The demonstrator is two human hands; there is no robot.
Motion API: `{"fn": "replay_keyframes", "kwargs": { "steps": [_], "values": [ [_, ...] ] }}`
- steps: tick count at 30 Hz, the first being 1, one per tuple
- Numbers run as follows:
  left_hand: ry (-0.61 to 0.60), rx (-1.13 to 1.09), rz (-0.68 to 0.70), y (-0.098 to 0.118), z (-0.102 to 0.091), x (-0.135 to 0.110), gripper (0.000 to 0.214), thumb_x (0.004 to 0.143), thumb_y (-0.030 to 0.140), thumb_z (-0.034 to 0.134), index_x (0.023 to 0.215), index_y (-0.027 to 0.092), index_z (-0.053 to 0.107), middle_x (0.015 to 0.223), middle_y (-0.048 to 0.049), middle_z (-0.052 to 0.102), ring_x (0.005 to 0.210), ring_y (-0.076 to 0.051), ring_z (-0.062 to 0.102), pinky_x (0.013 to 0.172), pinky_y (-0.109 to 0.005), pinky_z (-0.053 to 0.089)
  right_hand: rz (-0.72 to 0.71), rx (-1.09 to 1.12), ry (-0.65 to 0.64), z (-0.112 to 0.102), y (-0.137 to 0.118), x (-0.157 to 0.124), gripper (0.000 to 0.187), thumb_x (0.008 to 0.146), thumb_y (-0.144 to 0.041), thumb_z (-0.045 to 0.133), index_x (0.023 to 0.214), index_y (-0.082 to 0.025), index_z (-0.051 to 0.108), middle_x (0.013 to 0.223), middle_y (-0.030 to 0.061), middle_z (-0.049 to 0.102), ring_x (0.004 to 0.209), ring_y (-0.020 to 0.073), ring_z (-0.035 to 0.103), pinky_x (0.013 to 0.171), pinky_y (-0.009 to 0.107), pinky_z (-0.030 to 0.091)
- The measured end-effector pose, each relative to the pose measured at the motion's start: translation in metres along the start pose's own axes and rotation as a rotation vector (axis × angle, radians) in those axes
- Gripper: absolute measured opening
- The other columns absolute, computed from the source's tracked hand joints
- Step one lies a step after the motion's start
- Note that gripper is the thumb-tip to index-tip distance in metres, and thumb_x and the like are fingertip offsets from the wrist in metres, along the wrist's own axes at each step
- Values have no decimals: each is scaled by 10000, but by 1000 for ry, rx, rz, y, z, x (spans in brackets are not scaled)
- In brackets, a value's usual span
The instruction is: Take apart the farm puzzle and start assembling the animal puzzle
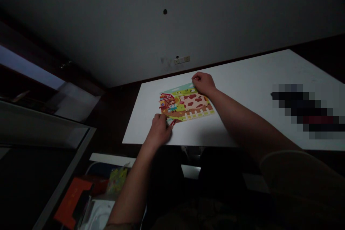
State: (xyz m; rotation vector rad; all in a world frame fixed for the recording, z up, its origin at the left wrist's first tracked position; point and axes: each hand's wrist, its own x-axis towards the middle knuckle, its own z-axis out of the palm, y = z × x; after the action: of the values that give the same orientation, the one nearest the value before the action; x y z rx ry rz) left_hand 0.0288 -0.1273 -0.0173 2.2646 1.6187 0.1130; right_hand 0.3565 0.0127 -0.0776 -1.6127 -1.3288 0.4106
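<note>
A colourful farm picture sheet lies on the white table, showing a spotted cow, a red barn, a figure and a white fence. My left hand is closed at its lower left corner. By the thumb, a small red-and-white bit shows; I cannot tell whether it is part of the sheet or a separate piece. My right hand rests over the upper right edge with its fingers pinched together. Something small and reddish may be between those fingertips, too small to name.
The white table stands against a grey wall with a socket strip. A blurred-out dark object lies at the right. Below left are an orange box and a yellow-green packet.
</note>
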Motion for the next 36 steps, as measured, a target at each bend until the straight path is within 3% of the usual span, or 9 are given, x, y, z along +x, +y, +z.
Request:
{"fn": "replay_keyframes", "kwargs": {
  "steps": [7, 12, 16, 19, 23, 27, 30, 36],
  "values": [
    [89, -94, -71, 15, 10, 3, 301, 965, 163, 798, 1240, 197, 680, 1409, -180, 630, 1387, -323, 656, 1250, -442, 520, -14, -2, 8, 3, 2, 0, 243, 846, -209, 705, 997, -202, 895, 917, 71, 851, 871, 276, 749, 837, 375, 548],
    [130, -134, -72, 18, 11, 7, 333, 962, 190, 815, 1270, 189, 690, 1462, -195, 644, 1411, -334, 646, 1267, -461, 508, -19, -26, -8, 5, 4, 1, 255, 869, -221, 686, 1017, -218, 893, 938, 70, 854, 897, 284, 755, 873, 393, 567],
    [102, -103, -43, 11, 4, 10, 345, 964, 255, 826, 1285, 179, 726, 1442, -190, 707, 1364, -339, 676, 1194, -442, 535, -73, -72, -3, 8, 7, 3, 362, 857, -194, 709, 1174, -208, 885, 1158, 120, 879, 1106, 344, 757, 1033, 463, 576],
    [31, -98, -36, -4, -13, 19, 323, 979, 348, 807, 1247, 175, 752, 1365, -179, 773, 1249, -347, 722, 1088, -447, 567, -119, -142, -41, 9, 8, 3, 430, 875, -205, 725, 1282, -189, 860, 1299, 151, 864, 1247, 390, 735, 1126, 527, 553],
    [-73, -140, 16, -33, -51, 56, 349, 893, 401, 836, 1158, 182, 777, 1172, -125, 827, 1085, -321, 746, 953, -413, 579, -97, -180, -99, 9, 8, 2, 447, 928, -220, 696, 1351, -188, 835, 1276, 132, 872, 1206, 370, 769, 1097, 505, 570],
    [-118, -141, 85, -46, -81, 118, 427, 897, 455, 822, 1211, 168, 778, 1021, -88, 811, 913, -259, 715, 802, -356, 559, -53, -171, -96, 9, 7, 2, 401, 956, -219, 693, 1329, -211, 840, 1216, 108, 880, 1145, 334, 796, 1060, 445, 570],
    [-149, 118, 114, -39, -88, 164, 440, 952, 416, 766, 1306, 155, 775, 1064, -111, 818, 936, -261, 729, 826, -353, 563, -23, -156, -100, 8, 5, 1, 375, 965, -209, 705, 1316, -228, 839, 1166, 84, 884, 1100, 306, 804, 1024, 406, 566],
    [-234, 324, 166, -20, -83, 214, 342, 765, 219, 852, 1103, 173, 833, 1162, -147, 848, 1064, -301, 782, 929, -335, 581, 7, -107, -108, 7, 3, 1, 328, 974, -188, 711, 1270, -244, 840, 1077, 41, 880, 983, 247, 804, 917, 343, 563]
  ]
}}
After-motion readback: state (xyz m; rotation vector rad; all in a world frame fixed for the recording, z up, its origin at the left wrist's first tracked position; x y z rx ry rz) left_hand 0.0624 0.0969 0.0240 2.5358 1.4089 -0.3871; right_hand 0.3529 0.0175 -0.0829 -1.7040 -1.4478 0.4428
